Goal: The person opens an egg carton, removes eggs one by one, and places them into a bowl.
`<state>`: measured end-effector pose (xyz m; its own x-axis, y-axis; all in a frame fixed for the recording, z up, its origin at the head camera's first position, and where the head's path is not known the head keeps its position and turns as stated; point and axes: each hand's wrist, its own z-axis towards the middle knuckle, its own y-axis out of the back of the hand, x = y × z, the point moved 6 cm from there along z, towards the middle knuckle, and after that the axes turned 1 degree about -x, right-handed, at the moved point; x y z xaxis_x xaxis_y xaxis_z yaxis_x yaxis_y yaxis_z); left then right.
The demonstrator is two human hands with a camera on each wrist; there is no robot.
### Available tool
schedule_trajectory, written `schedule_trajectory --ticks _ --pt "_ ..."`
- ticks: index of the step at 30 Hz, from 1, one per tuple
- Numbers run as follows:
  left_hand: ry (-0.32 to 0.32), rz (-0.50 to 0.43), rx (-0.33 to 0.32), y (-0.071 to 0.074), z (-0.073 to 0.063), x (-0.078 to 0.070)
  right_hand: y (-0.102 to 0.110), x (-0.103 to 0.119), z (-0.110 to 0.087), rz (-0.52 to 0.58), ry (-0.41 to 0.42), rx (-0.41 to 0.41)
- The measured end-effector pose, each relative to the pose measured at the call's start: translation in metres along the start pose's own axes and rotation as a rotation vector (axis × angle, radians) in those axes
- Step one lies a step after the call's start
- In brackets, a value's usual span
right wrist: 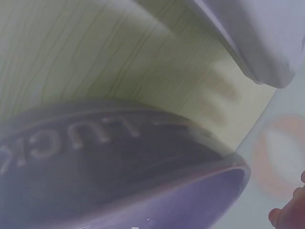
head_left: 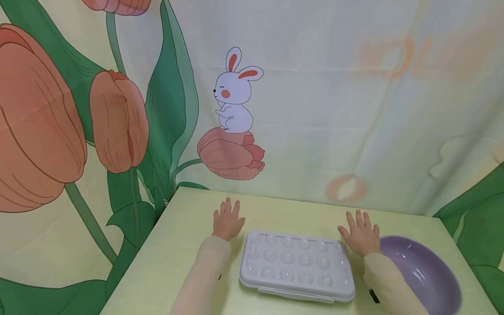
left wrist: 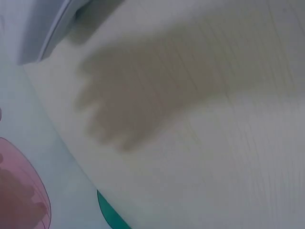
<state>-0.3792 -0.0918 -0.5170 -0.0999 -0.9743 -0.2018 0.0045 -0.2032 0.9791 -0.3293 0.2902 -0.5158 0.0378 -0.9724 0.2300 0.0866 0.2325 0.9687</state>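
Note:
A pale plastic egg box, its closed lid covered in rows of round bumps, lies on the table between the two hands. My left hand is to the left of its far corner, palm down with fingers spread and nothing held. Beyond the far right corner, my right hand is likewise spread, its wrist beside a purple bowl. In the right wrist view, raised letters show on the side of the bowl, and fingertips appear at the right edge.
The light wood-grain table ends at a printed cloth backdrop with tulips and a white rabbit. Long pale sleeves cover both forearms. In the left wrist view, a shadow shaped like a hand falls on the table, near a corner of the egg box.

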Motion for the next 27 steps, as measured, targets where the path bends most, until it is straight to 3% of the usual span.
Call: schedule_trajectory --ticks 4,9,13,17,22,27 --pt "-0.005 -0.120 0.013 -0.004 -0.004 0.000 0.000 0.002 -0.004 0.010 0.016 0.001" --pt "0.008 -0.402 0.072 -0.011 -0.012 0.003 0.004 0.010 -0.011 -0.006 0.069 -0.001" --pt "0.046 -0.603 0.174 -0.020 -0.024 0.007 0.007 0.024 -0.020 -0.020 0.157 -0.015" --pt "0.139 -0.772 0.337 -0.034 -0.040 0.013 0.004 0.038 -0.033 -0.037 0.241 -0.038" --pt "0.192 -0.885 0.490 -0.052 -0.057 0.017 -0.005 0.054 -0.056 -0.036 0.334 -0.051" --pt "0.169 -0.953 0.546 -0.062 -0.064 0.017 -0.013 0.072 -0.079 -0.033 0.455 -0.107"
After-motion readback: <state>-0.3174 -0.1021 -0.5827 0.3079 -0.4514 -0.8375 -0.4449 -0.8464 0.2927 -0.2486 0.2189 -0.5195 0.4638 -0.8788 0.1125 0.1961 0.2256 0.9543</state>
